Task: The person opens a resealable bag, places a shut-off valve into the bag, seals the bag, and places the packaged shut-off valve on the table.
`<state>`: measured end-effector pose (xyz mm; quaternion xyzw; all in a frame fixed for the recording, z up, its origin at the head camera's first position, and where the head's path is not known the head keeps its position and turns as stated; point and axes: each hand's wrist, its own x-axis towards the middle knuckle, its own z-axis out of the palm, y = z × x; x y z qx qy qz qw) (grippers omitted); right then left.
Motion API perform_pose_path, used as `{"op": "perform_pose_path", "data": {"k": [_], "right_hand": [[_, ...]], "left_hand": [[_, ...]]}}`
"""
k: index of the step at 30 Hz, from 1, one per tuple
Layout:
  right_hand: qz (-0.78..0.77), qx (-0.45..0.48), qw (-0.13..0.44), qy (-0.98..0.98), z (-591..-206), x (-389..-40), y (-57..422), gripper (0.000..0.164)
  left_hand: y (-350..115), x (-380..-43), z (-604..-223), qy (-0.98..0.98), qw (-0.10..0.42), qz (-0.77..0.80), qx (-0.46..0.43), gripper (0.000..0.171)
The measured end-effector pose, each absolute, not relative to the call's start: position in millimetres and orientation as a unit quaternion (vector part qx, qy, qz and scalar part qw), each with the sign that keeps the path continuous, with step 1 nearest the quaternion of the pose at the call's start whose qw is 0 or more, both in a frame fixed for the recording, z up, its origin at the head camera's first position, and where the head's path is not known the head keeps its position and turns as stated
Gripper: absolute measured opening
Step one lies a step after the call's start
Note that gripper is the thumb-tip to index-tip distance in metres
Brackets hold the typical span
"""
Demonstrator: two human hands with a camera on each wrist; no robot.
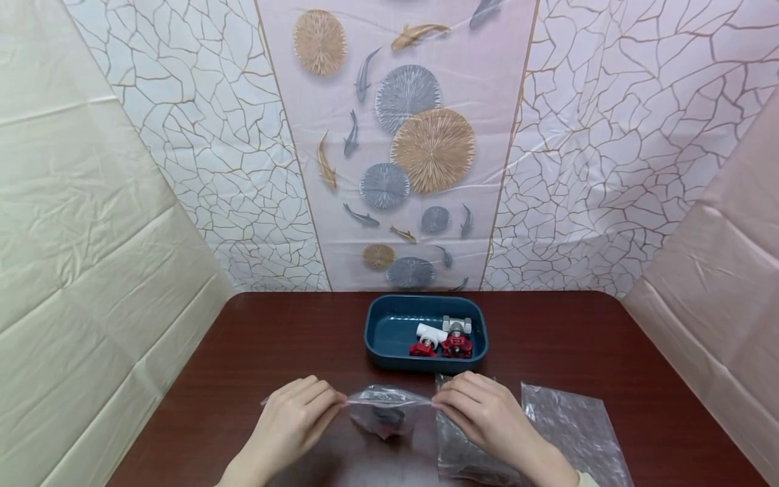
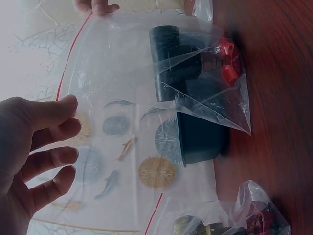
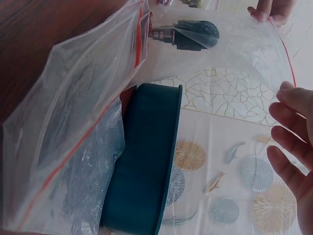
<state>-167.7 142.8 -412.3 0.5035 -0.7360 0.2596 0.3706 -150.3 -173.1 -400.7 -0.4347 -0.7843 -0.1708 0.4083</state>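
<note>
A clear zip bag (image 1: 383, 423) with a red seal strip hangs upright at the front middle of the table. Inside it lies a black tee-shaped valve (image 2: 168, 63) with a red handle, low in the bag. My left hand (image 1: 299, 414) pinches one top corner of the bag, and my right hand (image 1: 487, 409) pinches the other, so the seal edge is stretched straight between them. In the left wrist view, a second zip bag (image 2: 166, 213) holding a valve (image 2: 210, 227) with a dark red handle stands nearby; my left hand mostly hides it in the head view.
Behind the hands stands a dark blue tray (image 1: 380, 362). It holds a white tee valve (image 1: 431, 333) with a red handle and a metal valve (image 1: 458, 328) with dark red. Flat clear zip bags (image 1: 575, 423) lie under and beside my right hand. Fabric walls enclose the table.
</note>
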Motion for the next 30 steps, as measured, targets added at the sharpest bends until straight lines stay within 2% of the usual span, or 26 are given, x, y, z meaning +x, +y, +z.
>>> {"op": "perform_pose_path", "data": {"k": [10, 22, 30], "right_hand": [[0.243, 0.508, 0.365, -0.742, -418.2, -165.9, 140.9, 0.009], [0.247, 0.508, 0.356, -0.745, -417.4, -163.1, 137.3, 0.008], [0.255, 0.5, 0.333, -0.757, -418.6, -162.4, 133.5, 0.014]], "left_hand": [[-172.2, -146.9, -401.0, -0.784, 0.418, -0.143, -0.437, 0.008], [-172.2, -145.8, -403.3, -0.805, 0.382, -0.152, -0.428, 0.007], [-166.2, -147.2, -401.2, -0.798, 0.377, -0.156, -0.443, 0.004]]}}
